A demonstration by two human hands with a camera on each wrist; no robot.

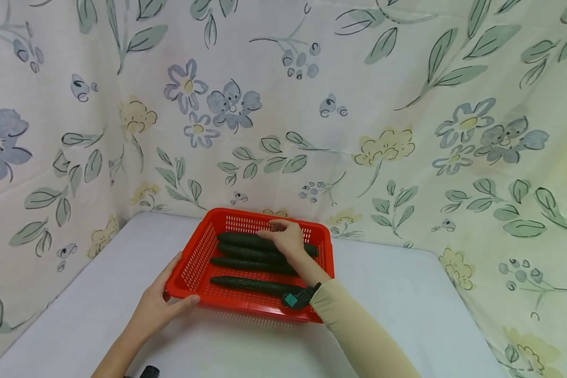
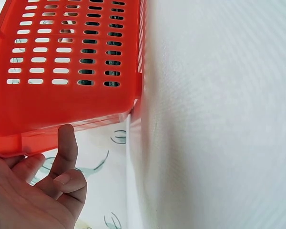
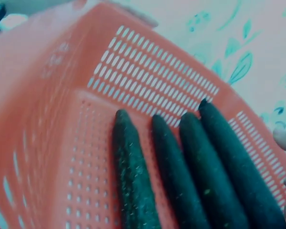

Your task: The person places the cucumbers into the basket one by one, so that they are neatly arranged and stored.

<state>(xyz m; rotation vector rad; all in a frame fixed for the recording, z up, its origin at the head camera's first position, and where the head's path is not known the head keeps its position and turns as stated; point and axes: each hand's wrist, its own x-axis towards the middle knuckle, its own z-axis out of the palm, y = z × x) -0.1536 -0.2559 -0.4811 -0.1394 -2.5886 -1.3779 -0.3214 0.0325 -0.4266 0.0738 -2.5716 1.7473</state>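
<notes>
A red plastic basket [image 1: 245, 306] with slotted walls holds several dark green cucumbers. One cucumber [image 1: 252, 284] lies apart near the front wall, and the others lie side by side toward the back, the farthest cucumber [image 1: 238, 239] against the far wall. My left hand [image 1: 157, 311] grips the basket's near left corner, thumb on the front rim; in the left wrist view some fingers [image 2: 67, 148] show below the rim. Over the back of the basket, my right hand [image 1: 287, 239] hovers above the cucumbers with loosely bent fingers and nothing held. Its fingertips barely enter the right wrist view.
The basket stands on a white-covered table [image 1: 387, 294]. Behind and beside it hangs a floral curtain [image 1: 274, 115], close to the basket's far side. A dark wrist device [image 1: 298, 298] on the right arm hides part of the front cucumber's right end.
</notes>
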